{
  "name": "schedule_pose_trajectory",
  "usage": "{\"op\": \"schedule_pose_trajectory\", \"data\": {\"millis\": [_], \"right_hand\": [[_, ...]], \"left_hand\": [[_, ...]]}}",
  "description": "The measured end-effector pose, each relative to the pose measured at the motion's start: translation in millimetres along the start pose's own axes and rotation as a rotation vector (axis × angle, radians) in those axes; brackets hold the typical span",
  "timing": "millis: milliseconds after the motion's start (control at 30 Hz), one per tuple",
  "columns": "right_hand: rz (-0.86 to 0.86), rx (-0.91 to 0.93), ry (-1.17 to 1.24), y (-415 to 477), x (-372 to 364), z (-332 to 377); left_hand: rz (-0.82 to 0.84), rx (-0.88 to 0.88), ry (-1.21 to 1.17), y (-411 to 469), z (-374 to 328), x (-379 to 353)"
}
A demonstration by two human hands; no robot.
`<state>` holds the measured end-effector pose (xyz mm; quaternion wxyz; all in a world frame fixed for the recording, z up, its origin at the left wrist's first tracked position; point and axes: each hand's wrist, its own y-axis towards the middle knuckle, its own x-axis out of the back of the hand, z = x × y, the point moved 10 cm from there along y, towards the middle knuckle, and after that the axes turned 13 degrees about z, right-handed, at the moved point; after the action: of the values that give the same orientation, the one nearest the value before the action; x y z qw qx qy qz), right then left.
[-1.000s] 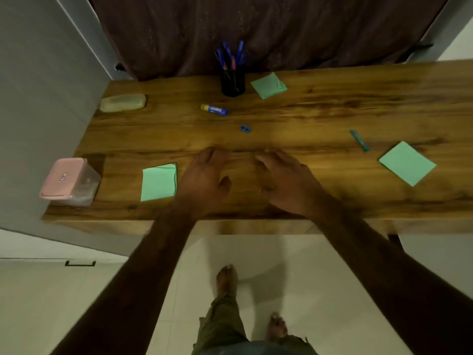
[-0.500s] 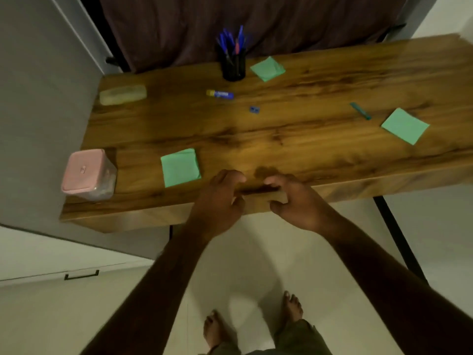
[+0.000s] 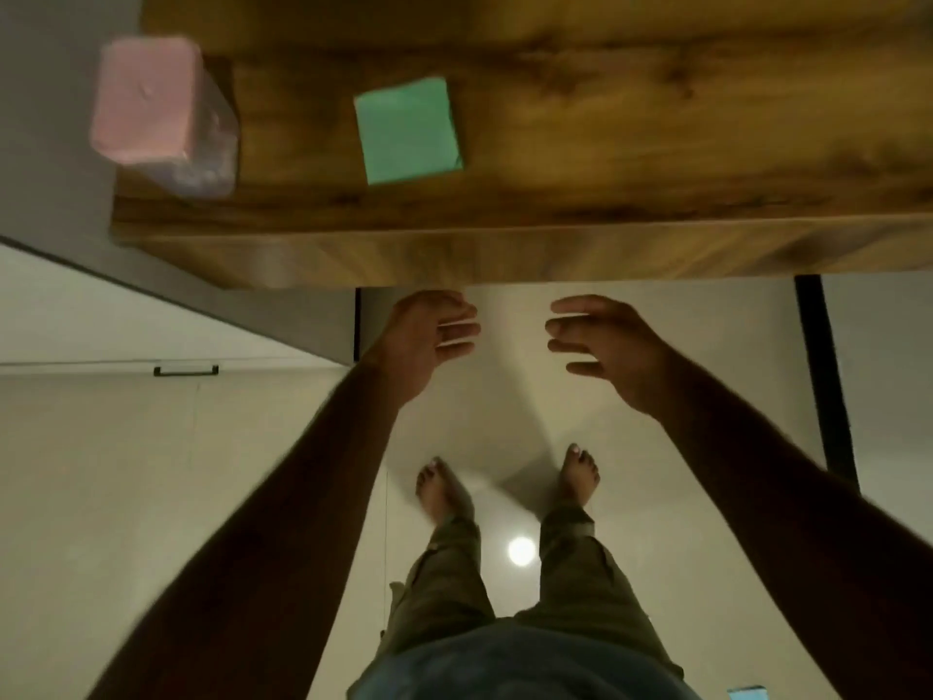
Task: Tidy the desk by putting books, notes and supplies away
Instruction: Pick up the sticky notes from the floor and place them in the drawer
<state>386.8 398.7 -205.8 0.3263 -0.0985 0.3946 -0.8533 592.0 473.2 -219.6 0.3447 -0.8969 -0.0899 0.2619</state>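
A green pad of sticky notes (image 3: 408, 129) lies on the wooden desk (image 3: 606, 159) near its front edge. Left of it, at the desk's corner, stands a clear box with a pink lid (image 3: 151, 108). My left hand (image 3: 429, 336) and my right hand (image 3: 606, 346) hover below the desk's front edge, over the floor, palms facing each other. Both hold nothing and their fingers are apart. The pens, glue stick and other notes are out of view.
A black desk leg (image 3: 823, 376) runs down at the right. A grey wall (image 3: 45, 53) borders the desk on the left, with a white cabinet and its black handle (image 3: 186, 370) below. My bare feet (image 3: 505, 482) stand on the pale floor under the desk.
The view has tilted down, so the far half of the desk has left the frame. Both hands have dropped off the desk's front edge and opened.
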Motion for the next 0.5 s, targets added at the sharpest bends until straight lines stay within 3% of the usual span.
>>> {"op": "schedule_pose_trajectory", "data": {"millis": [167, 267, 500], "right_hand": [[0.004, -0.080, 0.461, 49, 9, -34], [-0.045, -0.042, 0.674, 71, 22, -38], [-0.119, 0.097, 0.941, 93, 41, -20]], "left_hand": [[-0.173, -0.025, -0.213, 29, 18, 42], [-0.190, -0.098, -0.319, 47, 13, 57], [-0.263, -0.239, -0.608, 67, -2, 61]]}}
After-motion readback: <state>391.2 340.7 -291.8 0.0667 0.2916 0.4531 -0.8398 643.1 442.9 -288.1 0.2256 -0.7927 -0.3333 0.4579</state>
